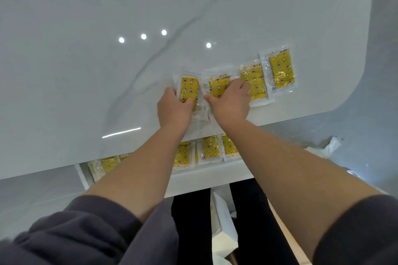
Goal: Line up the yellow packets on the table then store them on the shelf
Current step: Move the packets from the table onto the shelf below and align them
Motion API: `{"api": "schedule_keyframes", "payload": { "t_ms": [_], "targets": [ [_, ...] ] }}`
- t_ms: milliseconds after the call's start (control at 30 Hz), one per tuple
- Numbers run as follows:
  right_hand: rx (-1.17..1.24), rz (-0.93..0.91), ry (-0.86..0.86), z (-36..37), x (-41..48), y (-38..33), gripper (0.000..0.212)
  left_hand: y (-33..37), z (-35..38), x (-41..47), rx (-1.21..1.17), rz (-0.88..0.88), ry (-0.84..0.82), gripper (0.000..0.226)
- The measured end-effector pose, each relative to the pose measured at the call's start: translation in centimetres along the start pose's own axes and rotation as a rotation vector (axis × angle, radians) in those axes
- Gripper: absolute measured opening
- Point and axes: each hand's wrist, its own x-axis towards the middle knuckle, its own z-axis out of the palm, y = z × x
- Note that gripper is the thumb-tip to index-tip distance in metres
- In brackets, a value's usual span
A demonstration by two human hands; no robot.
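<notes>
1. Head view, all I've got: the left hand (174,109) pinches the leftmost packet (189,89), thumb on top, fingers round its left edge.
2. The right hand (230,103) grips the second packet (217,86), fingertips reaching the third packet (255,84).
3. Those three and the fourth packet (281,71) lie in a row on the table (107,71). There are more packets (211,148) on the shelf (215,175) underneath.
4. The wrappers are yellow with stars and moons. The print up top is too small for me to read.

My left hand (174,107) grips the leftmost yellow star-printed plastic packet (189,89) on the glossy white marble table (86,49). My right hand (229,103) holds the second yellow packet (217,86), just beside it.
</notes>
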Motion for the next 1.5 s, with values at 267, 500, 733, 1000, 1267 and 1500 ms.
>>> {"api": "schedule_keyframes", "payload": {
  "t_ms": [267, 500, 733, 1000, 1267, 1500],
  "targets": [
    [0.097, 0.014, -0.046, 0.0, -0.7, -0.1, 0.077, -2.6, -3.4, 0.0, -0.163, -0.142, 0.019, 0.042],
    [0.057, 0.058, -0.076, -0.2, -0.7, -0.7, 0.076, -3.7, -4.6, -0.3, 0.052, -0.053, -0.115, 0.022],
    [0.433, 0.074, -0.167, -0.8, -1.4, 0.0, 0.072, -3.8, -4.7, -1.9, -0.098, -0.082, -0.108, 0.020],
    [0.660, 0.034, -0.458, -2.7, -3.2, 5.5, 0.086, -6.2, -5.7, -6.8, -0.286, -0.159, -0.191, 0.007],
    [0.575, 0.011, -0.929, -0.2, -6.0, 10.0, 0.025, -16.9, -5.7, -11.0, -0.268, -0.366, -0.110, 0.026],
    [0.492, 0.071, -0.815, 6.2, -8.8, 8.7, 0.020, -23.5, -6.2, -8.1, -0.202, -0.429, -0.023, 0.039]
  ]
}}
